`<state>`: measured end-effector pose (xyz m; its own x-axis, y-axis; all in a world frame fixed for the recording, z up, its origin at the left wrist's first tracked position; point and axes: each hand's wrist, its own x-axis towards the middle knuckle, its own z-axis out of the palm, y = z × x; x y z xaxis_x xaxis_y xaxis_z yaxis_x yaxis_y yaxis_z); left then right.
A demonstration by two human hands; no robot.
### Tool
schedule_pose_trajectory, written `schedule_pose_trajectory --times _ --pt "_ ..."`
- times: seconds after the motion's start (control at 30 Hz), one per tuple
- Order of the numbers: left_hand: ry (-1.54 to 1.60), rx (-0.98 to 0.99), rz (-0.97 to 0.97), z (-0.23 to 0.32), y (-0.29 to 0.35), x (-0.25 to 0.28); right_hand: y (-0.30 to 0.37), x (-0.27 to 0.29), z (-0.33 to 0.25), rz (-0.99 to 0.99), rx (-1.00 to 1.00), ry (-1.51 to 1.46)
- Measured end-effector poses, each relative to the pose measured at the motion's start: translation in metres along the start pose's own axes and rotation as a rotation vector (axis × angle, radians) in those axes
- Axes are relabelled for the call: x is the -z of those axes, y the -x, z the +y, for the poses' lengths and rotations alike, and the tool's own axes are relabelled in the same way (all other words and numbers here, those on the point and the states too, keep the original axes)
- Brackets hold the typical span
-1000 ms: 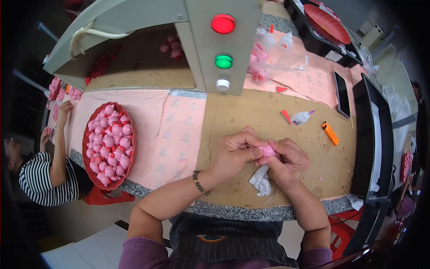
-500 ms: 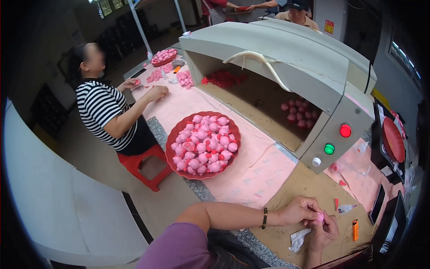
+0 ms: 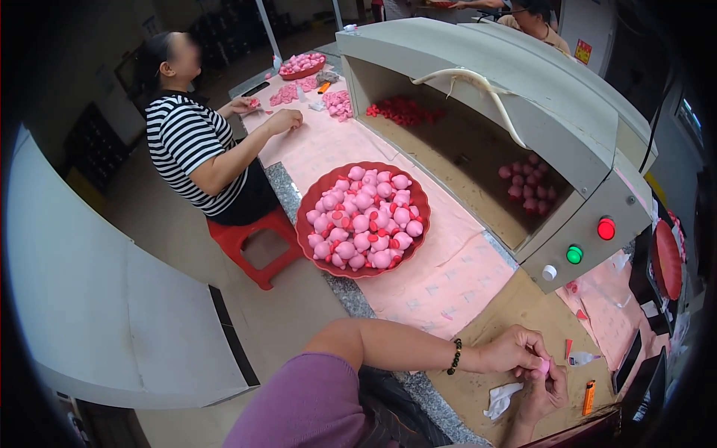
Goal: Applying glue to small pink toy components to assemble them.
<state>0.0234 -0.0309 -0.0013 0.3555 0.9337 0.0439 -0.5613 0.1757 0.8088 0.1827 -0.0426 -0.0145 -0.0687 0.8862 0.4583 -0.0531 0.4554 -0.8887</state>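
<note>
Over a tan board (image 3: pixel 467 388), both my hands meet around a small pink rounded piece (image 3: pixel 544 366). My left hand (image 3: pixel 512 349), with a beaded bracelet at its wrist, pinches it from above. From below, my right hand (image 3: pixel 544 396) grips it with thumb and fingers. Most of the piece is hidden by fingers. A crumpled white tissue (image 3: pixel 502 400) lies beside my right wrist. To the right are an orange lighter (image 3: pixel 589 397) and a small clear bottle with a pointed tip (image 3: pixel 582 359).
A red scalloped basket (image 3: pixel 308 243) heaped with pink figures stands on pink sheeting. Behind it, a grey box machine (image 3: pixel 493 89) holds red and pink pieces inside. A person (image 3: pixel 194 138) in a striped top sits at the left with small pieces in hand.
The whole view has shifted, so the scene sits further right and slightly higher at the left. My hands still hold the pink piece together. The person at the back has leaned sideways.
</note>
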Motion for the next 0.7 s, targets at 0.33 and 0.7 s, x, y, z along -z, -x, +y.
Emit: schedule_pose_trajectory --times 0.33,0.7 --pt "0.028 0.018 -0.015 -0.003 0.009 -0.003 0.01 -0.005 -0.013 0.034 -0.012 0.093" --pt "0.309 0.147 -0.052 -0.001 -0.01 0.016 -0.026 -0.017 -0.017 -0.012 -0.004 0.159"
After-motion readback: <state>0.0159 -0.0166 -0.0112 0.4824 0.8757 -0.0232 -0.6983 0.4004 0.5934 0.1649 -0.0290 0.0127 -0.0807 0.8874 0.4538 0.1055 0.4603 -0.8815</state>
